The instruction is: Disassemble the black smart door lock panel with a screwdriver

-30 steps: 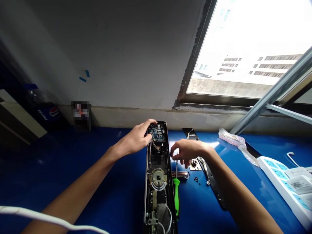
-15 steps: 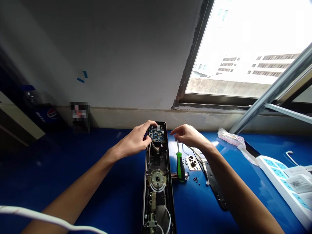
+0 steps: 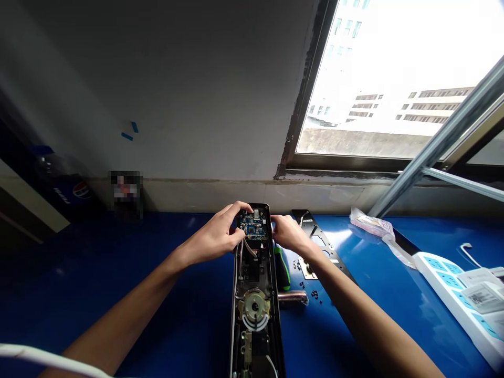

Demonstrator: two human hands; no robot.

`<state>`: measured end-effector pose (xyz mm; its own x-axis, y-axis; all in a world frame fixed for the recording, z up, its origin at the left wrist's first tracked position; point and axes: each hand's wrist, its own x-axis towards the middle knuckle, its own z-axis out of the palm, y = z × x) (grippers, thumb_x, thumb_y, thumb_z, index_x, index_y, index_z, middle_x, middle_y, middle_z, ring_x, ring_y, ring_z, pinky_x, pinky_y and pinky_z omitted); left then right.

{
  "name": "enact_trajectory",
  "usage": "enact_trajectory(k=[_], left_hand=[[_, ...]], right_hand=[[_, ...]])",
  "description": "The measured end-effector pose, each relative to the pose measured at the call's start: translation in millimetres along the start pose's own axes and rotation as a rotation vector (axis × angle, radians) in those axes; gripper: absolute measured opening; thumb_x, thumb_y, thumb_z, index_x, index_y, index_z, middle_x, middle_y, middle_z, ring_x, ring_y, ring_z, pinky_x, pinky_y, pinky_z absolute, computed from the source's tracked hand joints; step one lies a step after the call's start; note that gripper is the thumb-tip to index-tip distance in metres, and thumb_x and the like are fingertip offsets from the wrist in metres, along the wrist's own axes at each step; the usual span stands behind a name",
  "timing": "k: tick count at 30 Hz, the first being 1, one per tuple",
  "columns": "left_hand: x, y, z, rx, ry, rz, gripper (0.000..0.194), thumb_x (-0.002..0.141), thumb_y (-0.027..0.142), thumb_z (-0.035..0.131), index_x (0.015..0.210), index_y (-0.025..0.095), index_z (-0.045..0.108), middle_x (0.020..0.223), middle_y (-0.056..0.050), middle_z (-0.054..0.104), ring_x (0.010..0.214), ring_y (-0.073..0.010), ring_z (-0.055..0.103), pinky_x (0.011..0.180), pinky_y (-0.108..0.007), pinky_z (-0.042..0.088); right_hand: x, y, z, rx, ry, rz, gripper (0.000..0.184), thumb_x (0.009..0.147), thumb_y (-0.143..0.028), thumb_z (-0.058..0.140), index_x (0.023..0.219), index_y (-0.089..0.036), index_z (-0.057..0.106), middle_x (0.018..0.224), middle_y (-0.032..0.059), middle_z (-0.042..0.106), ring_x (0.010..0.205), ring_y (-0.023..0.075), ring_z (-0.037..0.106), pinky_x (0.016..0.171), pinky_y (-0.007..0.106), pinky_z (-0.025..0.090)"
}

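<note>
A long black electronic lock housing [image 3: 277,315], open at its face, lies lengthwise in front of me. A blue circuit board [image 3: 255,229] sits at its far end, and a round metal disc [image 3: 255,305] is further down. My left hand [image 3: 220,231] grips the far left side, its index finger at the board's top and its thumb by the board's left edge. My right hand [image 3: 289,232] is closed at the far right rim, its fingertips partly hidden. A green-and-black screwdriver [image 3: 282,270] lies below it, close along the housing.
Small black screws [image 3: 315,294], a square metal plate [image 3: 307,269], a black cutout plate [image 3: 334,257] and a shiny cylinder [image 3: 293,298] are on the right. Further right is a white power strip [image 3: 437,273]. A white cable [image 3: 51,353] crosses the lower left. A bottle [image 3: 69,189] stands back left.
My right hand has moved left to the housing rim, and the screwdriver now lies closer to the housing. The cable bundle no longer shows; the black plate appears further back. My left hand keeps its place.
</note>
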<state>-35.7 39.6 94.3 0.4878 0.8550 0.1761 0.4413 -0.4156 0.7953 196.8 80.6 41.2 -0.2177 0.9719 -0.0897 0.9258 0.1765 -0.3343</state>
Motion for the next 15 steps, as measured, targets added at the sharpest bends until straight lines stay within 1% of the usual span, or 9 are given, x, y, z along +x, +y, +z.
enact_trajectory(k=[2,4,6,9,11,12,13,14,15], left_hand=[[-1.0,0.0,-0.8,-0.037,-0.021,-0.029,0.046,0.085,0.016,0.052,0.129,0.027,0.050,0.115,-0.004,0.060,0.061,-0.0095,0.061,0.055,-0.024,0.052],[-1.8,0.5,-1.7,-0.050,-0.026,-0.040,0.045,0.085,0.017,0.053,0.129,0.027,0.050,0.119,-0.005,0.059,0.061,-0.0097,0.062,0.055,-0.025,0.054],[-2.2,1.8,-3.0,-0.061,-0.036,-0.049,0.044,0.086,0.017,0.053,0.129,0.027,0.050,0.124,-0.007,0.058,0.061,-0.0098,0.063,0.056,-0.027,0.057],[-2.9,4.6,-6.4,-0.059,-0.065,-0.058,0.042,0.087,0.018,0.053,0.128,0.027,0.050,0.131,-0.008,0.055,0.060,-0.0093,0.064,0.057,-0.029,0.059],[-3.4,6.0,-10.0,-0.052,-0.090,-0.066,0.041,0.088,0.018,0.053,0.127,0.027,0.050,0.133,-0.008,0.054,0.060,-0.0091,0.065,0.059,-0.029,0.060],[-3.6,6.5,-12.1,-0.056,-0.105,-0.071,0.041,0.088,0.018,0.053,0.128,0.027,0.049,0.132,-0.008,0.054,0.060,-0.0093,0.065,0.060,-0.030,0.060],[-3.8,6.8,-14.3,-0.068,-0.127,-0.077,0.041,0.089,0.018,0.053,0.129,0.027,0.048,0.131,-0.007,0.056,0.062,-0.0099,0.066,0.061,-0.030,0.061],[-4.0,6.9,-16.7,-0.088,-0.153,-0.081,0.043,0.090,0.018,0.054,0.131,0.028,0.047,0.129,-0.007,0.057,0.064,-0.0107,0.067,0.064,-0.031,0.062],[-4.1,7.1,-19.0,-0.117,-0.181,-0.083,0.044,0.090,0.019,0.054,0.133,0.028,0.046,0.128,-0.006,0.058,0.066,-0.0117,0.068,0.066,-0.032,0.062]], right_hand=[[-3.8,-0.5,0.0,-0.023,-0.071,-0.015,0.037,0.099,-0.038,0.065,0.130,-0.018,0.061,0.130,0.0100,0.064,0.110,0.0232,0.067,0.093,0.045,0.059],[-8.0,-2.2,-0.6,-0.043,-0.116,-0.018,0.034,0.099,-0.038,0.064,0.128,-0.020,0.063,0.130,0.0094,0.064,0.111,0.0229,0.067,0.093,0.043,0.058],[-11.3,-4.5,-2.4,-0.057,-0.131,-0.014,0.032,0.099,-0.038,0.065,0.127,-0.021,0.063,0.131,0.0089,0.064,0.112,0.0230,0.066,0.094,0.042,0.058],[-15.2,-8.4,-11.7,-0.068,-0.118,0.006,0.035,0.099,-0.038,0.065,0.128,-0.019,0.062,0.129,0.0092,0.065,0.109,0.0224,0.067,0.092,0.043,0.059],[-20.5,-12.3,-24.9,-0.069,-0.058,0.026,0.031,0.100,-0.039,0.064,0.122,-0.017,0.065,0.121,0.0082,0.068,0.100,0.0198,0.069,0.087,0.040,0.060],[-24.9,-15.1,-33.4,-0.069,-0.005,0.034,0.027,0.100,-0.039,0.062,0.114,-0.017,0.067,0.109,0.0066,0.071,0.090,0.0172,0.069,0.081,0.036,0.059],[-30.5,-18.5,-42.6,-0.065,0.065,0.038,0.024,0.101,-0.036,0.059,0.104,-0.017,0.071,0.097,0.0084,0.073,0.080,0.0176,0.069,0.075,0.034,0.056],[-37.2,-22.7,-51.7,-0.058,0.142,0.034,0.025,0.102,-0.034,0.054,0.101,-0.017,0.073,0.091,0.0088,0.074,0.075,0.0174,0.067,0.071,0.033,0.053],[-44.5,-27.4,-60.1,-0.048,0.219,0.021,0.028,0.103,-0.034,0.049,0.104,-0.019,0.072,0.089,0.0077,0.074,0.071,0.0168,0.066,0.069,0.033,0.050]])
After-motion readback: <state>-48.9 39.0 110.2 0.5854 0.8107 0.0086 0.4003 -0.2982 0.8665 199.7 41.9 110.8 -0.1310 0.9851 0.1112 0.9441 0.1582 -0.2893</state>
